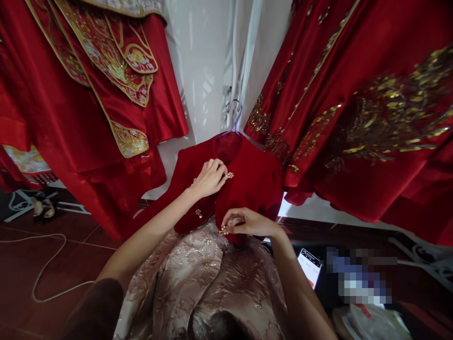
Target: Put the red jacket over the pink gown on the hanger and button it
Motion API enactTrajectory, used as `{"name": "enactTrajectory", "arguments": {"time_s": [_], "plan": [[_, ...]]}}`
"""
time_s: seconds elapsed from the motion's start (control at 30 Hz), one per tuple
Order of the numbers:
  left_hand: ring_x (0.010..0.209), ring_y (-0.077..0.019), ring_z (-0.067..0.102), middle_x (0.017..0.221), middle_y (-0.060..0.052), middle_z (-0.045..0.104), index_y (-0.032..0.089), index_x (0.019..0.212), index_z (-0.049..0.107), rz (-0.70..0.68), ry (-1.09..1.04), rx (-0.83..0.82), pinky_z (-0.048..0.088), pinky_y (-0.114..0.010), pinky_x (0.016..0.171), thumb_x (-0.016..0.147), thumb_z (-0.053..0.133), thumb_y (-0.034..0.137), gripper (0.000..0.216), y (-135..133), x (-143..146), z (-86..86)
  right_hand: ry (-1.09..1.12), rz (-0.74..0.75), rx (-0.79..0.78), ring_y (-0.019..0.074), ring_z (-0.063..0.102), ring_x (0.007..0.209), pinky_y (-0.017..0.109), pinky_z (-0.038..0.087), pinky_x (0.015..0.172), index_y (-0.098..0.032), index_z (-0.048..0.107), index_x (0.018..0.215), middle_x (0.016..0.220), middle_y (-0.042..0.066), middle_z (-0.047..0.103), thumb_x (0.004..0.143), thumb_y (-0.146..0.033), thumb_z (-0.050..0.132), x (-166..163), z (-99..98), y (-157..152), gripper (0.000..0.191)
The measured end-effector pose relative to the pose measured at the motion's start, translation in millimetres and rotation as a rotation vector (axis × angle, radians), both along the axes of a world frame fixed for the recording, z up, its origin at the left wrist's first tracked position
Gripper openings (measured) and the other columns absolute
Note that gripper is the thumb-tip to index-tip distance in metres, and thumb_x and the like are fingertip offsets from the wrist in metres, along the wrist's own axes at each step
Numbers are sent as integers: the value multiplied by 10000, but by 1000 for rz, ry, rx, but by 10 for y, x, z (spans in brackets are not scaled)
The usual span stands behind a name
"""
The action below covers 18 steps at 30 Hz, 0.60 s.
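Note:
A short red velvet jacket (255, 179) hangs on a purple hanger (236, 120) over a pale gold brocade skirt (205, 278). My left hand (209, 178) is closed on the jacket's front edge, beside a jewelled button (230, 175) near the collar. My right hand (247, 222) pinches the lower hem of the jacket, its fingertips at another jewelled button (223, 230). A third button (198, 213) shows on the left panel between my arms.
Red embroidered gowns hang at left (88, 94) and right (371, 118), close to the jacket. A white wall (205, 71) is behind. A white cable (46, 269) lies on the dark floor at left. A phone (309, 267) lies at the lower right.

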<state>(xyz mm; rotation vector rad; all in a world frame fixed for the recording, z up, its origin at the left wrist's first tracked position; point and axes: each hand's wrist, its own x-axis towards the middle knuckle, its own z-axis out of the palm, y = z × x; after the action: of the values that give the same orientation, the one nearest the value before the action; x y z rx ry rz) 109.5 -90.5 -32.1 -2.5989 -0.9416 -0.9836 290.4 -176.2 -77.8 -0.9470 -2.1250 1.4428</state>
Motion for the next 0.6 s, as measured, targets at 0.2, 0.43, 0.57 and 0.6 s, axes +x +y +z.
{"name": "enactTrajectory", "arguments": {"time_s": [0.2, 0.43, 0.57, 0.6], "plan": [[988, -212, 507, 926, -63, 589, 204, 927, 570, -166, -95, -125, 174, -492, 1116, 882, 415, 257, 170, 45, -48, 71, 46, -322, 280, 152, 615, 805, 322, 518, 772, -185, 645, 900, 873, 50, 654, 794, -361, 611, -102, 86, 3, 208], [851, -194, 549, 779, -46, 603, 207, 941, 612, -151, -244, -113, 177, -452, 1110, 876, 442, 258, 189, 142, -96, 28, 438, -783, 558, 198, 549, 1107, 342, 476, 935, -179, 518, 1115, 1203, 130, 547, 800, -442, 571, -458, 519, 487, 414], [942, -254, 557, 895, -119, 632, 133, 1149, 556, 115, -259, -7, 187, -499, 1069, 879, 402, 208, 320, 170, -153, 10, 241, -847, 371, 298, 415, 1270, 457, 361, 1033, -86, 360, 1316, 1325, 230, 442, 821, -574, 471, -742, 647, 747, 704], [988, -272, 546, 958, -139, 629, 128, 1212, 517, 196, -243, 11, 204, -511, 1051, 882, 372, 184, 365, 179, -178, 15, 145, -949, 383, 352, 352, 1302, 513, 322, 1040, -53, 320, 1341, 1353, 271, 388, 785, -618, 497, -781, 635, 784, 812]]}}
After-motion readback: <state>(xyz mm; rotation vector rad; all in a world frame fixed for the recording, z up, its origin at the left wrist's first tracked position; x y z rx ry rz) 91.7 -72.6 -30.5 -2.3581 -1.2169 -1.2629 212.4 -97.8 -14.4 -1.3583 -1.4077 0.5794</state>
